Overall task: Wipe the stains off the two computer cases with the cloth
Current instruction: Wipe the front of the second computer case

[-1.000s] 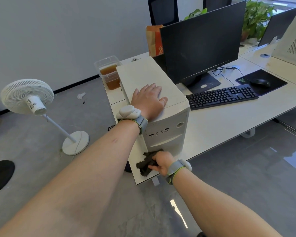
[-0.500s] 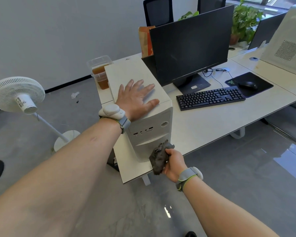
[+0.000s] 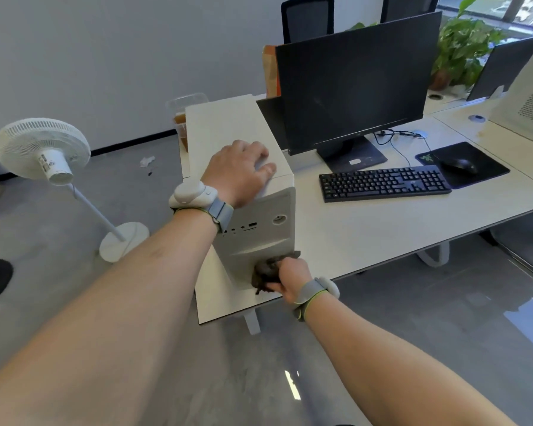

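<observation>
White tabletop (image 3: pixel 366 229), smooth laminate. Boxy white computer case (image 3: pixel 243 179) upright at its near-left corner; looks heavy, rigid, slick panels, best steadied from the top. Left hand (image 3: pixel 240 173) rests flat on its lid, fingers relaxed. Right hand (image 3: pixel 290 279) grips dark crumpled cloth (image 3: pixel 268 273), soft and light, against the lower front panel.

Left hand (image 3: pixel 239 173) rests flat on white computer case (image 3: pixel 228 130) top; right hand (image 3: pixel 291 279) grips dark cloth (image 3: pixel 266 273) pressed against case's lower front, on desk (image 3: pixel 366 229).
</observation>
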`<act>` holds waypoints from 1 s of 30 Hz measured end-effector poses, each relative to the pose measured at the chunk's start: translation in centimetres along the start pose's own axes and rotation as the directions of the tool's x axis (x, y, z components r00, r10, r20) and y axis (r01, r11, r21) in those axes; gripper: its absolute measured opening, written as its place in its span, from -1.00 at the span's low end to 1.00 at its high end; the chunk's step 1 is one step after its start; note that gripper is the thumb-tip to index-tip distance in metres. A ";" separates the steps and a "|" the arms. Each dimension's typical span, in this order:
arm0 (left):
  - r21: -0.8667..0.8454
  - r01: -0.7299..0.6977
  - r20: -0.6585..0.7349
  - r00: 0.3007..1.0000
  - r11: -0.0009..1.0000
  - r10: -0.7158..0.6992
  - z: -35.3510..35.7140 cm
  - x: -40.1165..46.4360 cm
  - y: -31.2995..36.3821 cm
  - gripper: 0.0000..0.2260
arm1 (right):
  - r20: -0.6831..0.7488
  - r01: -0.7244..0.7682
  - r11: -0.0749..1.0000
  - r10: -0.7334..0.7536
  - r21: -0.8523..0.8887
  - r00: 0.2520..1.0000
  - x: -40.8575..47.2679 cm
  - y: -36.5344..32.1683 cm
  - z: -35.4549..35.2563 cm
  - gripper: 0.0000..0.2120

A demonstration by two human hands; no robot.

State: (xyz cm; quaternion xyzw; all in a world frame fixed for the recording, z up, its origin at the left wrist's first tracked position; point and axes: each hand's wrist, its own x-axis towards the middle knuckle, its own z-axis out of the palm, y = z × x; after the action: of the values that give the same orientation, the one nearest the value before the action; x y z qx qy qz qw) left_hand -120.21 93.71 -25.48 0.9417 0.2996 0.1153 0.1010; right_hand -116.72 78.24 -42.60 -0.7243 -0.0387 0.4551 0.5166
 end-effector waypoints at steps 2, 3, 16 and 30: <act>0.014 -0.005 -0.009 1.000 1.000 0.005 -0.1 0.0 -0.1 -0.65 | -0.081 -0.040 0.951 0.068 0.307 0.994 0.4 -0.8 0.6 -0.71; 0.014 -0.014 -0.014 1.000 1.000 0.015 0.0 0.0 0.1 -0.65 | -0.116 0.050 0.921 -0.006 0.387 0.993 0.5 -0.7 0.6 -0.73; 0.019 -0.018 -0.029 0.999 1.000 0.019 -0.1 -0.2 0.2 -0.67 | -0.209 0.221 0.972 -0.202 0.073 0.957 -2.1 -2.0 0.5 -0.83; -0.017 -0.023 -0.021 1.000 1.000 0.023 -0.3 -0.3 0.2 -0.64 | -0.316 -0.007 0.982 0.067 0.188 0.946 -2.7 0.5 2.6 -0.74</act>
State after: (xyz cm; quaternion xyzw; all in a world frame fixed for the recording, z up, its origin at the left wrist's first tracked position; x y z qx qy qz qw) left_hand -120.41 93.42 -25.15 0.9429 0.2887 0.1289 0.1045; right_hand -120.29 78.50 -41.45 -0.7384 0.1015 0.3424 0.5720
